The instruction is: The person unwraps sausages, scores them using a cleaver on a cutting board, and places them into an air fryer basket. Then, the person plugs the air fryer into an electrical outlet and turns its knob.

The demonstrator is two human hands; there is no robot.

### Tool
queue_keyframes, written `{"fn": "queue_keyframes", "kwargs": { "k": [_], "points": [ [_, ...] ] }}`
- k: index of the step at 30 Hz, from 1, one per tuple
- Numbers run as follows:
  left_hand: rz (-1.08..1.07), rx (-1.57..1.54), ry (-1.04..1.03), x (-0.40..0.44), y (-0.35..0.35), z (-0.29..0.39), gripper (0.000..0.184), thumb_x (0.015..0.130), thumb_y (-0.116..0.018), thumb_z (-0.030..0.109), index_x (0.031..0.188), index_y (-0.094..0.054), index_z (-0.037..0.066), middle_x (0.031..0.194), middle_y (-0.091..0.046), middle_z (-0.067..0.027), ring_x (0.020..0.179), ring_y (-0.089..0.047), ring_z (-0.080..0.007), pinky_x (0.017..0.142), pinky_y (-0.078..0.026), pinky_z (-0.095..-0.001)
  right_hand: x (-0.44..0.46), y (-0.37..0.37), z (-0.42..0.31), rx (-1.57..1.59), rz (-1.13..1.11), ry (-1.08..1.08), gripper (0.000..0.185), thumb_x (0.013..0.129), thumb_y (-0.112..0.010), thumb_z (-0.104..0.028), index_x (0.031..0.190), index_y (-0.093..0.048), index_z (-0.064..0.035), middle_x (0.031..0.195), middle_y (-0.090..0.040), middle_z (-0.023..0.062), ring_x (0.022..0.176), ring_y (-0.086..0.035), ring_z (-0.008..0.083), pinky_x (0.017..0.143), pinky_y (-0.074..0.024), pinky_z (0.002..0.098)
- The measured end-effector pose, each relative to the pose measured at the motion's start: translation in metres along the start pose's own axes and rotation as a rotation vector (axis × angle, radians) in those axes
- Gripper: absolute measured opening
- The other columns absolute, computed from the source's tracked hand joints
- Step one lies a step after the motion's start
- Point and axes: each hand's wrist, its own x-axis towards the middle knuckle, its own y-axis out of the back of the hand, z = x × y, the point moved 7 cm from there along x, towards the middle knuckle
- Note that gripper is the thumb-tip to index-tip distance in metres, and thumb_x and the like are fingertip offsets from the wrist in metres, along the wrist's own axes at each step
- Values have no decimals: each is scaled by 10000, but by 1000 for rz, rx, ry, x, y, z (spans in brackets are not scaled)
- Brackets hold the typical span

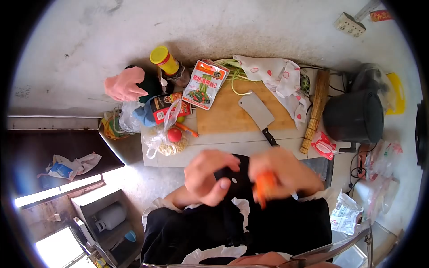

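My right hand (286, 172), smeared by motion, is closed around a blurred orange object (266, 185) in front of my body; its kind is unclear. My left hand (208, 176) hovers beside it, fingers curled but apart from the thumb, with nothing visible in it. Beyond both hands, a cleaver (257, 110) rests on the wooden cutting board (219, 109), its black handle pointing toward me. A seasoning packet (205, 85) lies over the board's far left corner. Green stalks (241, 73) lie at its back edge, partly under a patterned white cloth (277, 80).
Left of the board are a clear plastic bag (156, 140), a red round item (174, 134), a carrot (187, 129) and a yellow-lidded jar (164, 60). To the right stand a straw bundle (316, 111) and a dark bucket (355, 117). A pink cloth (126, 85) hangs at the back left.
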Motion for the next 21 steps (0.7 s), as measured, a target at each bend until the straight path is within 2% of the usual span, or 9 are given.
{"fn": "queue_keyframes", "kwargs": {
  "k": [2, 5, 7, 10, 14, 17, 20, 21],
  "points": [
    [-14, 54, 61, 8, 4, -9, 336, 814, -604, 99, 1073, -553, -109, 910, -618, -188, 707, -613, -245, 638, -485, -340, -2, 0, 37, 106, 98, -168, 272, 955, -474, -263, 1069, -455, -17, 720, -520, 87, 623, -552, 146, 545, -422, 260],
    [-142, 160, 174, 23, 0, -17, 325, 800, -637, 28, 1097, -560, -79, 969, -597, -169, 740, -610, -217, 636, -497, -309, -7, -8, 67, 446, 202, -401, 254, 974, -434, -262, 1076, -418, -30, 725, -510, 50, 597, -482, 89, 563, -394, 233],
    [-267, 229, 206, 29, -8, -21, 326, 811, -627, 4, 1119, -540, -56, 1002, -565, -172, 749, -596, -206, 655, -496, -289, -4, -11, 72, 479, 230, -377, 255, 981, -413, -255, 1101, -395, -30, 718, -494, 33, 585, -443, 78, 551, -378, 224],
    [-261, 254, 183, 31, -8, -28, 265, 760, -645, -100, 1011, -587, -38, 1037, -549, -156, 760, -597, -177, 613, -503, -255, -3, -12, 74, 494, 245, -395, 267, 993, -391, -268, 1117, -377, -32, 722, -485, 30, 579, -431, 72, 545, -369, 212],
    [-131, 187, 289, 24, -4, -41, 212, 766, -629, -121, 951, -579, -29, 970, -567, -146, 764, -589, -168, 586, -503, -245, -4, -15, 83, 562, 262, -302, 322, 1004, -368, -338, 1109, -381, -34, 770, -493, 44, 580, -454, 79, 537, -379, 217],
    [-58, 245, 270, 20, -7, -41, 195, 770, -623, -125, 931, -571, -29, 923, -578, -139, 769, -582, -170, 608, -494, -244, -3, -16, 84, 644, 317, -281, 387, 1005, -346, -381, 1155, -389, -26, 826, -506, 56, 641, -490, 99, 582, -402, 242],
    [-14, 351, 162, 17, -13, -37, 204, 759, -624, -131, 926, -573, -25, 895, -585, -132, 747, -584, -185, 606, -485, -252, -3, -16, 88, 713, 583, -280, 408, 1006, -354, -373, 1197, -413, -17, 885, -521, 58, 764, -512, 119, 693, -417, 262],
    [7, 362, 127, 15, -14, -40, 207, 748, -626, -138, 913, -577, -24, 886, -588, -132, 722, -590, -195, 583, -485, -262, -3, -16, 90, 745, 587, -267, 409, 1004, -363, -368, 1200, -424, -14, 899, -525, 55, 798, -510, 122, 729, -411, 265]
  ]
}}
